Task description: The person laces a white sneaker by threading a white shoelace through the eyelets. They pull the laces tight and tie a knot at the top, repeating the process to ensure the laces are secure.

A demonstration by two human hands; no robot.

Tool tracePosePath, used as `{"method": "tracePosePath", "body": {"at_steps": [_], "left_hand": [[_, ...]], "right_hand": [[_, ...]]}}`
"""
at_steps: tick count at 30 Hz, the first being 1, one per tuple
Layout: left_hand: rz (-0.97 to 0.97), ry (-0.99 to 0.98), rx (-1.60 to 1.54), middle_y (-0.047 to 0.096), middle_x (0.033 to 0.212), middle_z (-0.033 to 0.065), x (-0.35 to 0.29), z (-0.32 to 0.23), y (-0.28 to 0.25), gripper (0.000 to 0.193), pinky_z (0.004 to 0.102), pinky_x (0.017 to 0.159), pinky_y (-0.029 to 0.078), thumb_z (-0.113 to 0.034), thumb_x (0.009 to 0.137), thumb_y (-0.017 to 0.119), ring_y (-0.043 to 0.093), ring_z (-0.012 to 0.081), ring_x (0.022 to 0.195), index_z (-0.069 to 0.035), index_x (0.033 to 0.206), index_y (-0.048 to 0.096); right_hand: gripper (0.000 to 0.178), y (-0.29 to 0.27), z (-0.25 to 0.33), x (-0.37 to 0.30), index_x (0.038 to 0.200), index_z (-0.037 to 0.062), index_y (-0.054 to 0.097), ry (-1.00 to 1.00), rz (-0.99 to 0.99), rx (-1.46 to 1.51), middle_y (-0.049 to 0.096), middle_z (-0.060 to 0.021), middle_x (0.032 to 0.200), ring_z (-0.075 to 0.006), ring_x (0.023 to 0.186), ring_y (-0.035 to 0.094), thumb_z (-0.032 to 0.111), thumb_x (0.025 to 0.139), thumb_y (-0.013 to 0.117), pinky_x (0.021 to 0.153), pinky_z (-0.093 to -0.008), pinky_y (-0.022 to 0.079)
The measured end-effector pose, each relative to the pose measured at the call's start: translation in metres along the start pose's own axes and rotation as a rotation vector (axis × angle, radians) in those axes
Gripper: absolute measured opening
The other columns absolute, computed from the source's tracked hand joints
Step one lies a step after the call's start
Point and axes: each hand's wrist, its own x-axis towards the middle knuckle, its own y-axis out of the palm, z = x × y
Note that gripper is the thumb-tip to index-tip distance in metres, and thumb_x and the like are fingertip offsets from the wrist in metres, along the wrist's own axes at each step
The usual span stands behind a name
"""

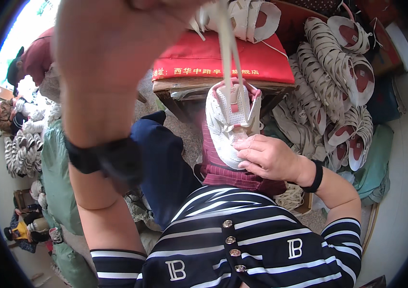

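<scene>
A white sneaker (220, 139) with pink lining and a pink tongue label rests on my lap over a maroon striped cloth (213, 177), its toe toward me. My right hand (278, 156) is closed at the front of the sneaker, thumb and fingers pressed against the upper near the toe. Raised close to the camera, my left hand (112, 48) looks blurred, and its fingertips are partly cut off by the top edge. Pale shoelaces (226, 45) run taut from the sneaker up to this hand's fingers. The lower part of the lacing is covered by my right fingers.
Ahead stands a wooden table (180, 89) under a red cloth (261, 60), bearing shoe uppers (249, 19). Stacked white uppers (328, 62) hang at the right. A box of laces (290, 198) sits beside my lap. Green sacks (60, 168) and other people (26, 230) are at the left.
</scene>
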Motion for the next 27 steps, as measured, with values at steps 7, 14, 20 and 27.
{"method": "tracePosePath", "body": {"at_steps": [7, 14, 20, 27], "left_hand": [[-0.195, -0.13, 0.332, 0.039, 0.057, -0.0024, -0.021, 0.024, 0.011, 0.053, 0.0269, 0.055, 0.042, -0.026, 0.111, 0.036, 0.038, 0.0112, 0.052, -0.01, 0.062, 0.049], [-0.459, -0.3, 0.317, 0.039, 0.06, -0.0005, -0.035, 0.041, 0.021, 0.044, 0.0266, 0.058, 0.036, -0.027, 0.11, 0.038, 0.037, 0.0117, 0.055, -0.007, 0.073, 0.05], [-0.53, -0.297, 0.489, 0.038, 0.06, -0.0022, -0.04, 0.039, 0.016, 0.042, 0.0253, 0.055, 0.031, -0.026, 0.109, 0.039, 0.035, 0.01, 0.054, -0.007, 0.074, 0.051], [-0.48, -0.232, 0.508, 0.035, 0.061, -0.0035, -0.029, 0.027, 0.017, 0.043, 0.0256, 0.054, 0.031, -0.03, 0.11, 0.041, 0.034, 0.0096, 0.054, -0.008, 0.074, 0.051]], "right_hand": [[0.018, 0.008, -0.001, 0.02, 0.099, 0.0047, 0.065, 0.104, -0.158, -0.014, 0.064, -0.0104, 0.09, -0.0302, 0.084, 0.063, 0.011, 0.085, 0.074, 0.077, -0.0419, 0.052], [0.037, 0.028, 0.001, 0.057, 0.099, 0.0041, 0.055, 0.223, -0.091, -0.399, 0.057, -0.0129, 0.091, -0.0292, 0.079, 0.065, 0.023, 0.078, 0.08, 0.069, -0.0386, 0.053], [0.03, 0.045, -0.006, 0.052, 0.092, 0.0052, 0.054, 0.284, -0.039, -0.636, 0.057, -0.0122, 0.086, -0.0281, 0.073, 0.065, 0.022, 0.08, 0.076, 0.063, -0.038, 0.052], [0.021, 0.037, -0.004, 0.037, 0.09, 0.0055, 0.053, 0.279, -0.096, -0.287, 0.057, -0.0132, 0.083, -0.0316, 0.072, 0.063, 0.013, 0.079, 0.069, 0.063, -0.0414, 0.052]]}}
